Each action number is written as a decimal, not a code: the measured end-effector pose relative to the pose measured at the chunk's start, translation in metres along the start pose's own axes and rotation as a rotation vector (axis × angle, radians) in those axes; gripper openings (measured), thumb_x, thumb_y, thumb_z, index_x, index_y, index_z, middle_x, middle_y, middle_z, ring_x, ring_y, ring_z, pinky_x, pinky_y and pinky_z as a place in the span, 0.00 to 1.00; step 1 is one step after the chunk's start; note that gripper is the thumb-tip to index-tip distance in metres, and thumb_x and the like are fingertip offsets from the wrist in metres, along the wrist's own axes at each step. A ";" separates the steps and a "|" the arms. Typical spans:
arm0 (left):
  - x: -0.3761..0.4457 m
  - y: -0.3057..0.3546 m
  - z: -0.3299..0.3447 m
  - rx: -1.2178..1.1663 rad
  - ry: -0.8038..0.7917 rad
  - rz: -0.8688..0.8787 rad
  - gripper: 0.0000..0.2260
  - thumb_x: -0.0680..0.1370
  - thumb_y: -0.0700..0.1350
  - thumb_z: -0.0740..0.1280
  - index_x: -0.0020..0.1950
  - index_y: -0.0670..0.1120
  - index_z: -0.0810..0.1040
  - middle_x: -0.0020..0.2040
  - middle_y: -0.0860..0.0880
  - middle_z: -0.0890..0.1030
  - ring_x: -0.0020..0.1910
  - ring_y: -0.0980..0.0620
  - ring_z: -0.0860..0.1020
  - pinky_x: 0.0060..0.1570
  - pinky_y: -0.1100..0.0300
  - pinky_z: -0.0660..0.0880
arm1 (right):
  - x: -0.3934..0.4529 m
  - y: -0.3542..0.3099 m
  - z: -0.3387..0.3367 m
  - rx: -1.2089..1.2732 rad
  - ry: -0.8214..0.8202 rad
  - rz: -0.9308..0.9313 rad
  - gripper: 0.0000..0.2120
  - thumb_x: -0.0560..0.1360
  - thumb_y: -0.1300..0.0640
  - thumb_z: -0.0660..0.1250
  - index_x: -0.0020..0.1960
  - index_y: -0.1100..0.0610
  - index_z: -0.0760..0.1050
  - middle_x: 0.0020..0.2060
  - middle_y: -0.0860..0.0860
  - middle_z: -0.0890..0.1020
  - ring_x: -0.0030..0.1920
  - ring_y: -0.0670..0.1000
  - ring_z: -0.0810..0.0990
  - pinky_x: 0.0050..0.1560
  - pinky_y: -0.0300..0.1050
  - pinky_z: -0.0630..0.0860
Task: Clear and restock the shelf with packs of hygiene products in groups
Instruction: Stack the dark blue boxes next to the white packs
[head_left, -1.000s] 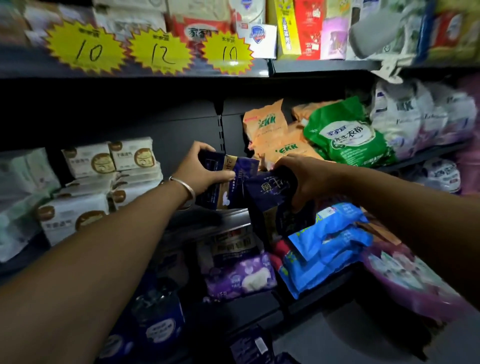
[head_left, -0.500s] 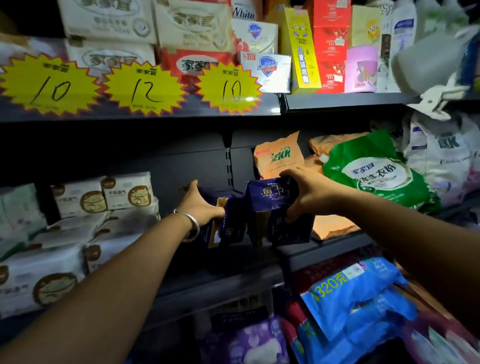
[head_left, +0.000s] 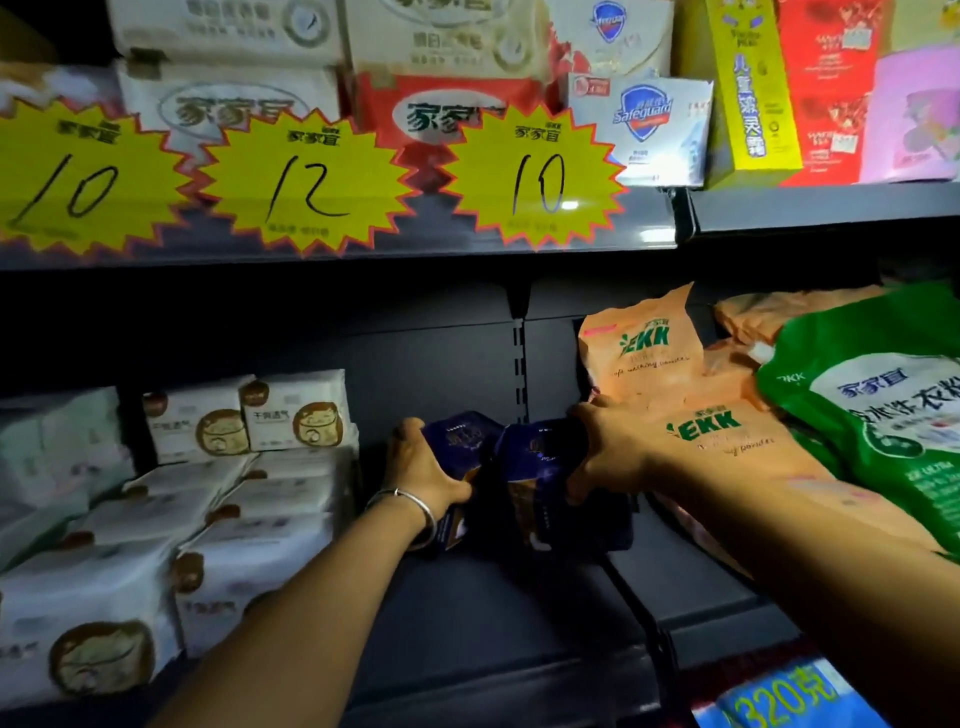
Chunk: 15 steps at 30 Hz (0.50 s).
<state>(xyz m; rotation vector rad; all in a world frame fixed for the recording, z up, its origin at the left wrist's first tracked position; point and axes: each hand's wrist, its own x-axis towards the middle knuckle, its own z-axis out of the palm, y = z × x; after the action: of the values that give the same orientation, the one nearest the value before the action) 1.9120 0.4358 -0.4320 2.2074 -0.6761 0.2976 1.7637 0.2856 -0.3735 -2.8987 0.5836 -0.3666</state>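
Where hands (head_left: 426, 467) meet: dark packs (head_left: 540, 467).

3 yellow starburst price tags on the upper shelf edge: 10 (head_left: 78, 182), 12 (head_left: 306, 182), 10 (head_left: 537, 179). Safeguard soap box (head_left: 641, 127) above, just beside a tall yellow box (head_left: 748, 88). Orange EKK bags (head_left: 644, 348) touching a green detergent bag (head_left: 878, 410) at right.
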 end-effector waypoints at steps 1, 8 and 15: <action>0.002 -0.004 0.002 -0.001 0.003 -0.003 0.38 0.60 0.48 0.80 0.62 0.41 0.63 0.59 0.42 0.72 0.57 0.45 0.74 0.51 0.59 0.71 | 0.003 0.001 0.004 0.006 0.000 0.009 0.41 0.62 0.48 0.77 0.70 0.56 0.64 0.62 0.55 0.69 0.61 0.56 0.68 0.61 0.50 0.71; 0.008 -0.014 -0.001 0.215 -0.075 -0.017 0.45 0.63 0.49 0.78 0.72 0.44 0.56 0.68 0.43 0.59 0.68 0.43 0.63 0.66 0.53 0.64 | 0.013 0.001 0.026 0.089 -0.014 0.078 0.42 0.63 0.48 0.77 0.71 0.55 0.62 0.62 0.55 0.67 0.62 0.57 0.67 0.63 0.51 0.70; -0.007 -0.011 -0.003 0.344 -0.070 -0.086 0.53 0.63 0.67 0.72 0.75 0.43 0.50 0.70 0.43 0.55 0.70 0.41 0.59 0.68 0.49 0.64 | 0.012 -0.004 0.037 0.125 0.042 0.141 0.42 0.62 0.45 0.77 0.69 0.56 0.63 0.62 0.55 0.67 0.62 0.58 0.67 0.59 0.50 0.70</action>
<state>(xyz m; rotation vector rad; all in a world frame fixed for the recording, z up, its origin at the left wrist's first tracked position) 1.9119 0.4463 -0.4400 2.5773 -0.6002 0.3121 1.7853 0.2884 -0.4057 -2.7176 0.7393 -0.4291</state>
